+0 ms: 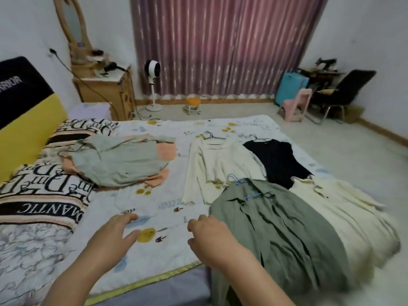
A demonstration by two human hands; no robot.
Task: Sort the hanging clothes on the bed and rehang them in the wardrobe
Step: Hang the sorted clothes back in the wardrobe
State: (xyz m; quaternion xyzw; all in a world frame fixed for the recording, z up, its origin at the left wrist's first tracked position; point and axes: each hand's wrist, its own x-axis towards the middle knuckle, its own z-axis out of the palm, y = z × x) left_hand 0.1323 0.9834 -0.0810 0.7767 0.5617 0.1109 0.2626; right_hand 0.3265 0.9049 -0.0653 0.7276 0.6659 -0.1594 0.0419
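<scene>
Both hands hover low over the bed [154, 250], holding nothing: the left hand [114, 237] has its fingers spread apart, the right hand [212, 237] has them loosely curled, just beside the green dress [282, 228]. The clothes lie flat and separated, probably so each can be sorted at a glance. The green dress runs lengthwise from the near edge toward the curtain, its blue hanger [249, 191] at the far end. The cream top [218, 168] and black top [278, 160] lie the same way, hooks pointing away. A cream dress [344, 215] lies to the right; a pale green and peach pile [119, 162] sits apart, hanger toward the pillows.
</scene>
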